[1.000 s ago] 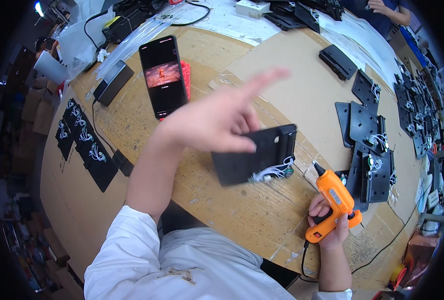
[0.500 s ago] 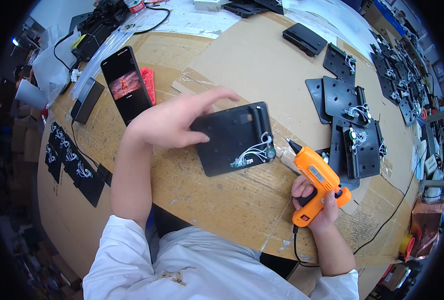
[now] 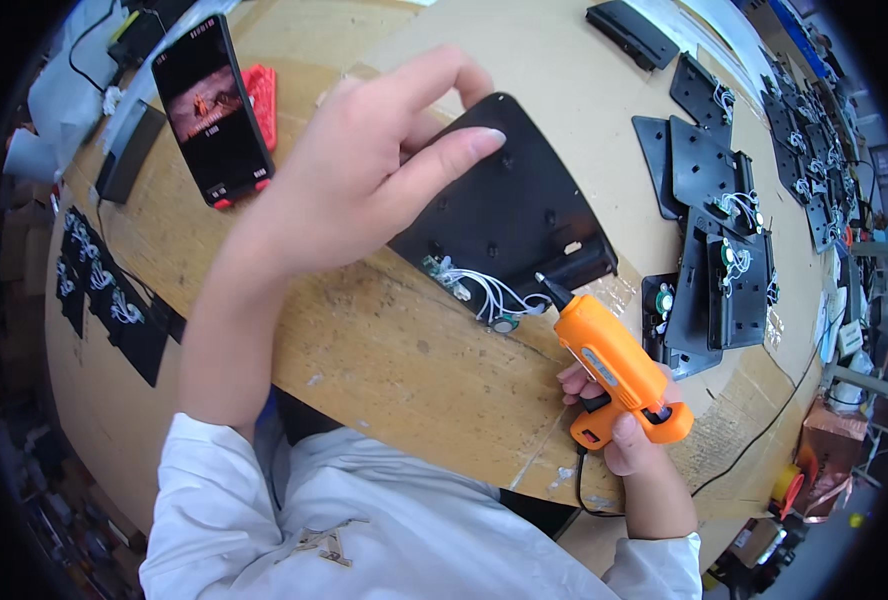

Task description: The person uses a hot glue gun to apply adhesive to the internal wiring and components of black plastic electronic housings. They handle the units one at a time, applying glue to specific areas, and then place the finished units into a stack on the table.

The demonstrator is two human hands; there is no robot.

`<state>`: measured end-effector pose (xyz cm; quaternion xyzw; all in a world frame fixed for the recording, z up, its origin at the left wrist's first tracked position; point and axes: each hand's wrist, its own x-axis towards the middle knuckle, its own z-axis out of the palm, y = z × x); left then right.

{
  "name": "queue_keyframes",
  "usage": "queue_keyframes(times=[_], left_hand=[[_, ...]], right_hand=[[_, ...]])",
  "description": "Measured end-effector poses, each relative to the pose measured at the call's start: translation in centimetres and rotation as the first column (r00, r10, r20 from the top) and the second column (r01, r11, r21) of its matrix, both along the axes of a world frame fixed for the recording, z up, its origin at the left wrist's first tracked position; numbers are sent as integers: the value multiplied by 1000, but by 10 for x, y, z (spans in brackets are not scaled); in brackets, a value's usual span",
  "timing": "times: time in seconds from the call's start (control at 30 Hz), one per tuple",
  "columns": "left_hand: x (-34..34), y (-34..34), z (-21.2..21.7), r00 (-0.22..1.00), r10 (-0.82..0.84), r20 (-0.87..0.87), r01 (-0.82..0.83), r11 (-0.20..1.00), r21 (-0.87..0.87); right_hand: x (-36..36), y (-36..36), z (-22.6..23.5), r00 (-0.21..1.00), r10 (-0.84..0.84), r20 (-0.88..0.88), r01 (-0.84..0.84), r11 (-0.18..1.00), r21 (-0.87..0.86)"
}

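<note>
My left hand (image 3: 384,165) pinches a black plastic panel (image 3: 504,210) by its far left corner, thumb on the face and fingers behind the edge. The panel is tilted up over the table. Along its near edge sit a small green circuit board (image 3: 448,276), white wires (image 3: 489,285) and a round green-rimmed part (image 3: 505,324). My right hand (image 3: 629,440) is wrapped round the handle of an orange hot glue gun (image 3: 614,355). The gun's nozzle (image 3: 554,290) points at the panel's near right part, by the wires; whether it touches cannot be told.
A phone (image 3: 214,110) stands on the left against a red holder (image 3: 261,105). Several black panels with wired parts (image 3: 714,175) lie on the right, more (image 3: 114,290) at the left edge. The gun's cord (image 3: 581,480) runs by the table's front edge.
My left hand has gone from hovering over the panel to gripping its corner, and the panel is now lifted and turned. The glue gun has moved slightly left, its nozzle closer to the wires.
</note>
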<state>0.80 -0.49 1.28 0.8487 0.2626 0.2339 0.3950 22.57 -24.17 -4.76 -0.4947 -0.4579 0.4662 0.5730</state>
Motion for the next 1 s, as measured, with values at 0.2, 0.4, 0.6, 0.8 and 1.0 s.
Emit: queue_keyframes(times=[0.2, 0.4, 0.6, 0.8, 1.0], left_hand=[[-1, 2, -7, 966, -82, 247, 164, 929, -333], [-13, 13, 7, 964, -63, 257, 206, 788, -581], [-17, 19, -6, 793, -505, 343, 605, 724, -332], [-18, 16, -1, 926, -321, 197, 376, 830, -413], [-10, 6, 4, 968, -235, 92, 221, 966, 136]], right_hand=[[4, -5, -9, 997, -27, -77, 27, 1000, 0], [4, -3, -4, 999, -22, -30, 20, 998, -54], [5, -4, -5, 989, -46, -138, 35, 996, -83], [6, -6, -9, 991, -44, -126, 33, 995, -89], [6, 4, -5, 981, 20, 195, -31, 998, 52]])
